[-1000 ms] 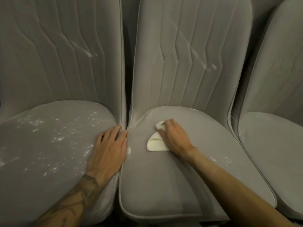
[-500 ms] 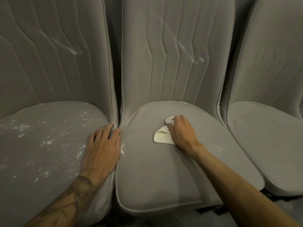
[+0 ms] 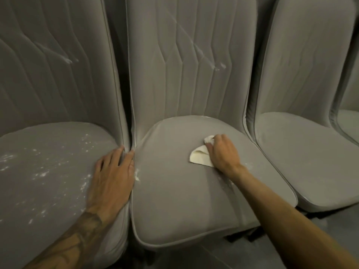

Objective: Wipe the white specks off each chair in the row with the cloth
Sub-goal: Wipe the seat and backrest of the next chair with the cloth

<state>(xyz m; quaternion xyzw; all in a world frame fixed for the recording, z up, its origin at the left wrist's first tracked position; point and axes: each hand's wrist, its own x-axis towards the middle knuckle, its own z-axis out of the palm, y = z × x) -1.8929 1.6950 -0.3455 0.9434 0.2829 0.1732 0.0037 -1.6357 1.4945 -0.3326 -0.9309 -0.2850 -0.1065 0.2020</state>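
Observation:
Grey padded chairs stand side by side. On the middle chair's seat (image 3: 184, 200) lies a cream cloth (image 3: 199, 157), and my right hand (image 3: 223, 152) grips its right part with curled fingers and holds it down on the cushion. A small white clump (image 3: 137, 174) sits at this seat's left edge, and faint specks (image 3: 229, 181) lie by my right wrist. My left hand (image 3: 112, 175) rests flat, fingers straight, on the right edge of the left chair's seat (image 3: 48, 171), which is dotted with many white specks (image 3: 42, 174). White streaks mark both backrests (image 3: 217, 66).
A third grey chair (image 3: 303, 152) stands at the right with no specks that I can see, and the edge of a fourth (image 3: 349, 123) shows beyond it. Dark floor (image 3: 242, 255) lies below the seat fronts. The chairs touch with narrow gaps between them.
My right hand has slid the cloth rightward across the middle seat. My left hand has stayed on the left seat's edge. My view has shifted to the right.

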